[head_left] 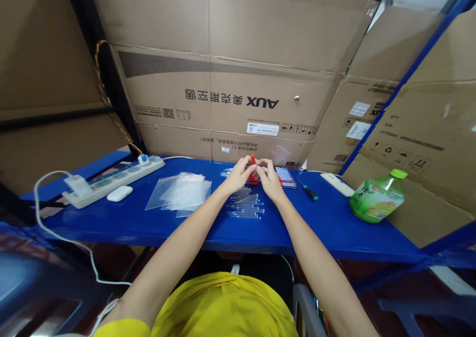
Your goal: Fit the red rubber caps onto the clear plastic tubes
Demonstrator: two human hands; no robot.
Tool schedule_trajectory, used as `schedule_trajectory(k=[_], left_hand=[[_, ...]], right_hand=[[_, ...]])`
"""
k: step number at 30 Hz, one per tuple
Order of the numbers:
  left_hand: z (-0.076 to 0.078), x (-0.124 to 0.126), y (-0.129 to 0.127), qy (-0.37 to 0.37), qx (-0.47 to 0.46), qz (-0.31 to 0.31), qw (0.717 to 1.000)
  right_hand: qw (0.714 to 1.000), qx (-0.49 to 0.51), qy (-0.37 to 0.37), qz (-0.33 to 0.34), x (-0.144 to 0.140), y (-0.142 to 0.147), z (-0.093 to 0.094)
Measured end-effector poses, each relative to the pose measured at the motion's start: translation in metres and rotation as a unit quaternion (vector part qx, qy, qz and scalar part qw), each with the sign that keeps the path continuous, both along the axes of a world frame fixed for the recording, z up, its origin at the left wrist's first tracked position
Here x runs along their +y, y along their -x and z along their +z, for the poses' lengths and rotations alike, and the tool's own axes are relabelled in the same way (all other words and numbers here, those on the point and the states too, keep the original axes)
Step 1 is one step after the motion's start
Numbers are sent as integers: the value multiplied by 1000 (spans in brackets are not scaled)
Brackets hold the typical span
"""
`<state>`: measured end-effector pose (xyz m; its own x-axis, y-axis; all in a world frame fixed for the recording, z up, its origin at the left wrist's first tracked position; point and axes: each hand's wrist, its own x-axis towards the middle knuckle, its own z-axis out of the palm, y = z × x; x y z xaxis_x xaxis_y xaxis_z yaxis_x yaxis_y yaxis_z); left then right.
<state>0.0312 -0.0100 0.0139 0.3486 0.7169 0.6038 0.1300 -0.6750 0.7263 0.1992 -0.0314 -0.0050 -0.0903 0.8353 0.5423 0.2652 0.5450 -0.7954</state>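
While both forearms reach straight ahead over the blue table (327, 228), I see the left hand (238, 174) and the right hand (269, 177) brought together at the far middle of the surface, fingertips almost meeting. Between them sits a small red part (253, 159), pinched from both sides; its long axis looks roughly upright, with a red base (254, 180) showing just below the fingers. I cannot tell whether the upper piece and the base are 1 thing or 2, since the fingers cover the join. Both hands are equally near it: the left grips from its left flank, the right from its right flank and slightly above.

Just on my side of the hands lies a row of thin clear tubes (245, 205), their long axes running left to right across the table, parallel to each other. They lie directly beneath the wrists, a little nearer the right hand.

To the left of the tubes rests a stack of clear plastic bags (180, 191), and further left a white power strip (111, 178). A small screwdriver (308, 191) lies to the right, with a green bottle (377, 198) well apart beyond it.
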Motion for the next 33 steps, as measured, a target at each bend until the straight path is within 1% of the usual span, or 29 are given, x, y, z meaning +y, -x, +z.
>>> schedule_trajectory(k=[2, 3, 6, 8, 11, 13, 15, 17, 19, 20, 21, 22, 24, 27, 28, 30, 31, 33], left_hand=[[0, 1, -2, 1, -24, 11, 1000], [0, 1, -2, 14, -40, 7, 999], [2, 2, -1, 83, -86, -37, 992], [4, 3, 1, 108, -116, -47, 986], [6, 4, 4, 91, -134, -21, 986], [6, 5, 4, 78, -127, -2, 989], [6, 7, 4, 78, -131, 3, 988], [7, 11, 6, 87, -175, 0, 981], [10, 15, 13, 87, -253, 7, 964], [12, 18, 19, 79, -290, 14, 954], [14, 20, 25, 67, -304, 23, 950], [16, 22, 32, 53, -297, 35, 953], [18, 23, 43, 26, -249, 68, 966], [16, 18, 46, -7, -115, 96, 989], [15, 15, 44, -25, -58, 95, 993], [13, 10, 39, -70, 50, 81, 993], [12, 9, 36, -88, 85, 73, 990], [11, 8, 33, -106, 113, 63, 986]], right_hand=[[1000, -8, 2, 12, -1, 2, 1], [1000, -20, -3, 10, -1, 3, 1], [997, -66, -30, -4, 1, 2, 2], [996, -77, -39, -11, 3, 0, 4], [996, -79, -34, -12, 2, -2, 6], [996, -84, -31, -1, 0, -2, 9], [996, -84, -27, 17, -2, 0, 10], [995, -84, -24, 37, -3, 2, 11], [994, -92, -22, 51, -2, 2, 9], [994, -98, -20, 50, -1, 1, 7], [994, -102, -19, 43, 1, -1, 5], [994, -101, -17, 32, 2, -2, 4], [996, -91, -17, 9, 5, -6, 2], [996, -87, -25, -6, 5, -8, 1], [995, -94, -26, -8, 4, -7, 1], [993, -112, -25, -12, 3, -6, 1], [993, -115, -23, -17, 3, -6, 0], [995, -100, -16, -26, 3, -6, 0]])
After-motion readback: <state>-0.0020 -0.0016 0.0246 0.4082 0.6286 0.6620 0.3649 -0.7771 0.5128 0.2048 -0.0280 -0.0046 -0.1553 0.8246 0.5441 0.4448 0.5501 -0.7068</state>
